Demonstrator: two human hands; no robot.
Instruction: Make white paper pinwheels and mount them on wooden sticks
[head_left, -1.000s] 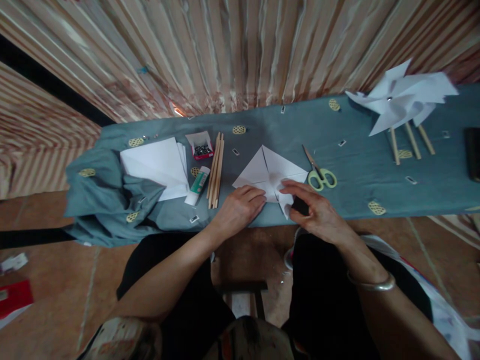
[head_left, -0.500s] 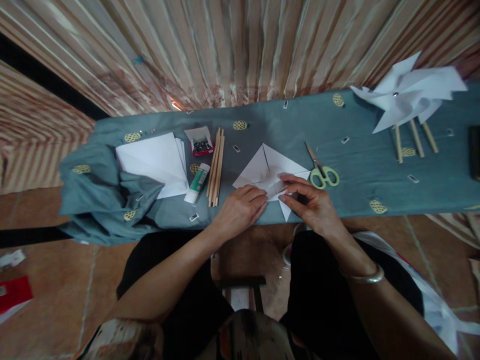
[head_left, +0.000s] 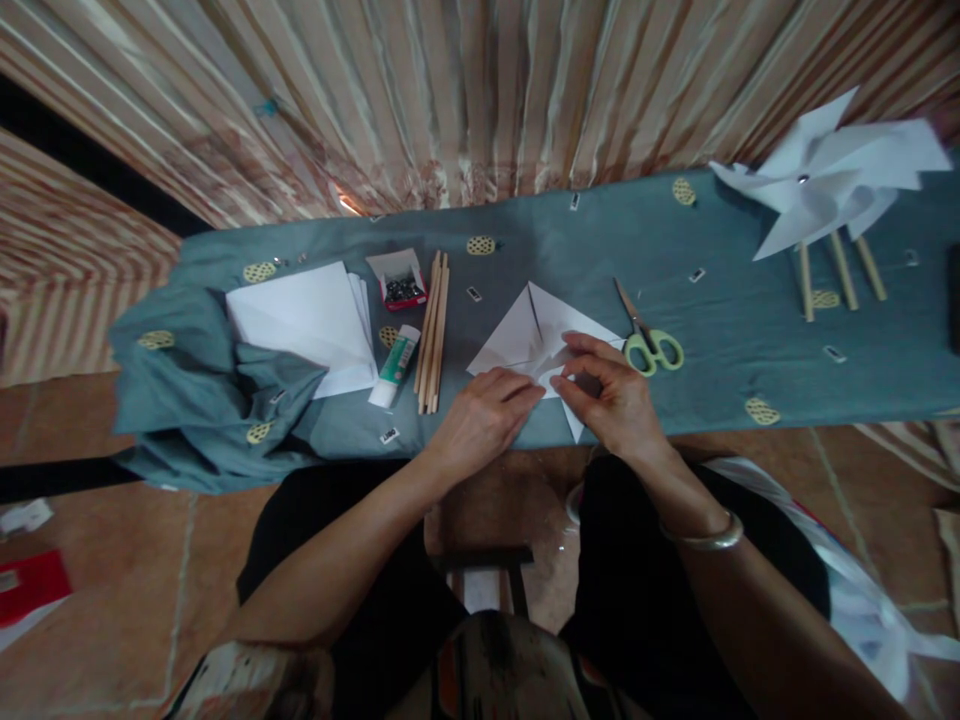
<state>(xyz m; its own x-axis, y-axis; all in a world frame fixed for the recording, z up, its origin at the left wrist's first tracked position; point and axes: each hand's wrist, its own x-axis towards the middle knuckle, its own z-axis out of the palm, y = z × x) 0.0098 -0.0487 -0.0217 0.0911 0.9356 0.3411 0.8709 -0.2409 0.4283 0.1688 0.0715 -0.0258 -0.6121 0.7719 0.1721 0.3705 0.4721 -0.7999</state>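
A white sheet of paper [head_left: 506, 338] with slits cut in from its corners lies on the cloth before me. My left hand [head_left: 489, 412] rests on its near left side, fingers together and pressed onto the paper close to the centre. With thumb and forefinger, my right hand [head_left: 611, 395] pinches a bent flap of the same sheet near the middle. One pointed corner hangs toward the table's near edge under my right hand. Green-handled scissors [head_left: 651, 350] lie just right of the paper, blades pointing away from me.
Left of the paper are wooden sticks [head_left: 433, 335], a glue stick [head_left: 395, 367], an open box of small metal pins [head_left: 403, 288] and a stack of white paper [head_left: 300, 320]. White paper pinwheels [head_left: 817, 180] on sticks lie far right. A pleated curtain [head_left: 465, 100] hangs behind the table.
My right hand has brought the flap slightly left, toward the sheet's centre. My left fingertips have slid a little right, closer to the right hand. The view has shifted slightly.
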